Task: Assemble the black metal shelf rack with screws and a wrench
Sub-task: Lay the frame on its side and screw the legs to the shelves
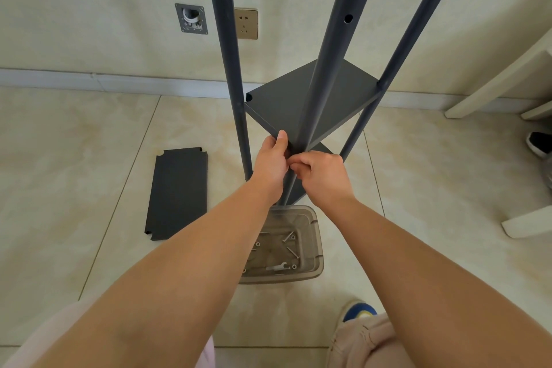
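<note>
The black metal rack stands on the tiled floor with three dark poles in view; the nearest pole (337, 48) has a bare screw hole. A black shelf panel (301, 95) sits between the poles. My left hand (270, 160) grips the near corner of that panel, thumb on top. Fingers curled, my right hand (321, 175) pinches something small at the joint of the corner and the nearest pole; what it pinches is hidden. A loose black shelf panel (177, 193) lies flat on the floor to the left. A clear plastic box (313, 236) below my hands holds several screws and a small wrench (277, 266).
The wall behind carries a socket (245, 23) and a metal plate with a pipe opening (191, 18). White furniture legs (507, 75) stand at the right, with a dark shoe (539, 143) beside them. My own blue shoe (358, 311) is near the box.
</note>
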